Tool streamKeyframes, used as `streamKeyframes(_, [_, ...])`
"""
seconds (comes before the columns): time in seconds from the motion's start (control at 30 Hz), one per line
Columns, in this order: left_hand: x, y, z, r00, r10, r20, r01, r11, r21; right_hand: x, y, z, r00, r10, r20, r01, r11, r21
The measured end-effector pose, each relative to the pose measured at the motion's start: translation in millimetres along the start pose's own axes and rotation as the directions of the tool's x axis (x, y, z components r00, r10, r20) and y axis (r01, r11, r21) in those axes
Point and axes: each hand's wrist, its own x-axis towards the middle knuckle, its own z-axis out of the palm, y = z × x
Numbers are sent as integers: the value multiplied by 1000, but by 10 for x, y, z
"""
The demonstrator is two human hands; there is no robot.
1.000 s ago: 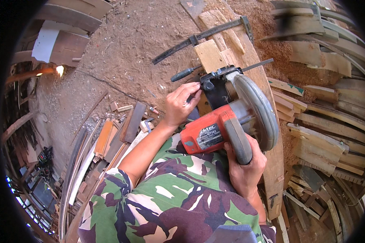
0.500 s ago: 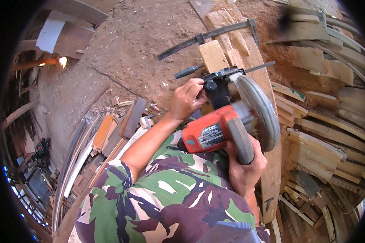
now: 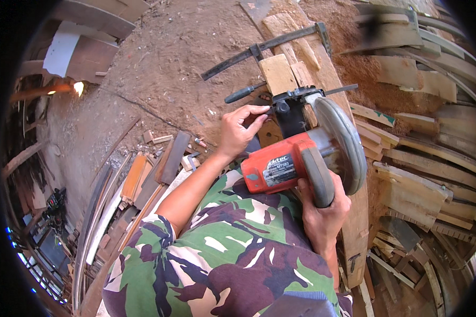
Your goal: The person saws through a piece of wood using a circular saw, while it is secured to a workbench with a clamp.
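Note:
A red circular saw (image 3: 272,166) with a grey rear handle and a round grey blade guard rests over a long wooden plank (image 3: 354,227). My right hand (image 3: 328,208) is wrapped round its handle. At the left edge of the saw's black base plate (image 3: 291,124), my left hand (image 3: 240,129) has thumb and forefinger pinched close together; what lies between the tips is too small to make out. Just ahead of the base plate a pale wood block (image 3: 278,74) sits under a long metal bar clamp (image 3: 264,47). The clamp's dark handle (image 3: 239,95) points left.
Stacked boards (image 3: 423,153) fill the right side, with sawdust (image 3: 349,47) between them and the plank. Offcuts (image 3: 158,164) lie in a heap on the left. A dark cord (image 3: 143,105) runs across the dirt floor (image 3: 169,68). A metal rod (image 3: 341,89) sticks out right of the saw.
The saw's body has shifted slightly right and upward in the picture. My left hand's thumb and forefinger have stretched out more at the base plate's edge. My right hand keeps its hold on the handle.

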Motion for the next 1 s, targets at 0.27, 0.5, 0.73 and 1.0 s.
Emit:
streamKeyframes(0.27, [26,-33,9,980,-194,40,197,936,-292,97,-54,-89,998,21,58,-21,1000,-1])
streamKeyframes(0.5, [48,-191,71,947,-311,83,305,783,-541,197,-76,-180,993,-2,120,6,1000,-27])
streamKeyframes(0.73, [15,-211,85,913,-394,104,361,664,-655,255,-51,-269,981,4,196,-5,1000,2])
streamKeyframes(1.0, [35,-131,21,907,-396,143,390,661,-642,225,-109,-228,977,82,198,-93,994,51])
